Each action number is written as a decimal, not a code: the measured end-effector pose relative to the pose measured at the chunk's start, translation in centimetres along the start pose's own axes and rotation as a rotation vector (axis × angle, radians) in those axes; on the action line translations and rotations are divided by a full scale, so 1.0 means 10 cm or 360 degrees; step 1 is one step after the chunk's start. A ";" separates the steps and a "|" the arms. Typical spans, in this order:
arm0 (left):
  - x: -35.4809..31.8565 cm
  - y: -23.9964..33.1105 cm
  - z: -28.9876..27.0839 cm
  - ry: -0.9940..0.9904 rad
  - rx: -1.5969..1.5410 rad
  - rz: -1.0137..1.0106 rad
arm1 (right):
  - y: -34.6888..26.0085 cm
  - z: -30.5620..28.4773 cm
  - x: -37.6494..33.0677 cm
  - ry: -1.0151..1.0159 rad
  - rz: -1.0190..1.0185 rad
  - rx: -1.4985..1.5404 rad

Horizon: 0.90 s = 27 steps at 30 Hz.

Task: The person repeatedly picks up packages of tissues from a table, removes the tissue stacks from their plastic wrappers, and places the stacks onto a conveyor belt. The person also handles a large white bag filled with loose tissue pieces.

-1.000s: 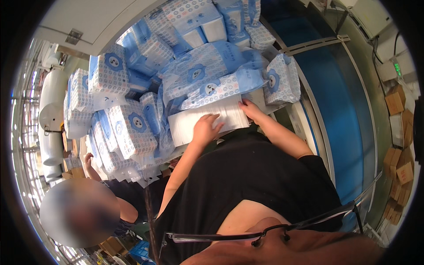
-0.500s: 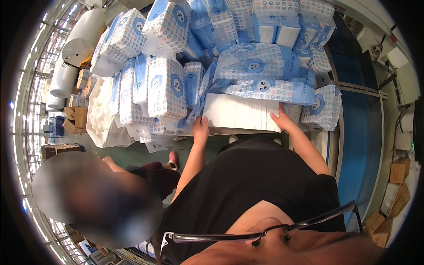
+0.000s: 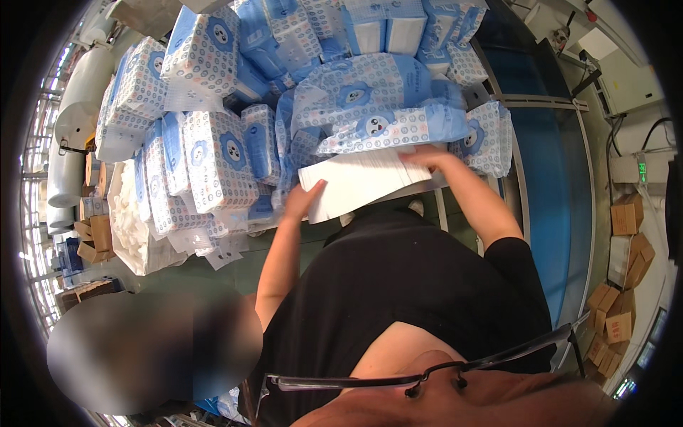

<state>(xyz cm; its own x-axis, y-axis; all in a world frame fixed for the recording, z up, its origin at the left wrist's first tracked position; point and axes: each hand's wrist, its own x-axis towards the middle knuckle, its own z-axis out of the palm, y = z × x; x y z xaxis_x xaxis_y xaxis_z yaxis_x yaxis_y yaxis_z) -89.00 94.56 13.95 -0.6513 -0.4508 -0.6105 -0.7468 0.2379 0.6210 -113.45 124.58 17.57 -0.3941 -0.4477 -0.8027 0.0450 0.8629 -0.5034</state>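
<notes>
White tissue stack (image 3: pixel 359 183) lies between hands, long axis left-right, under open end of blue bag (image 3: pixel 384 121). Left hand (image 3: pixel 304 201) flat against stack's left end, fingers together. Right hand (image 3: pixel 420 158) grips right end, blurred; fingers clamped on stack. Both hands touching. Packed bags (image 3: pixel 213 156) piled left.

The camera sits on my head and looks straight down my front. My left hand (image 3: pixel 302 201) and right hand (image 3: pixel 427 158) are close below it, near the middle. Past my hands, the picture reaches up to the top edge. Everything bends round at the rim.
</notes>
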 end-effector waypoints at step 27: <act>-0.41 -0.36 0.56 0.0398 -0.0795 0.0908 | 0.99 1.02 -0.15 0.1023 -0.1361 0.0958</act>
<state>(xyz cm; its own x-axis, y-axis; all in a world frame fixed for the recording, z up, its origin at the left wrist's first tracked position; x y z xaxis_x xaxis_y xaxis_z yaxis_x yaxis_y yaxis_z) -84.39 100.42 11.49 -0.8211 -0.5694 -0.0402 -0.1199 0.1031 0.9874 -103.08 131.41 10.52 -0.8782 -0.4722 0.0763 -0.1004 0.0260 -0.9946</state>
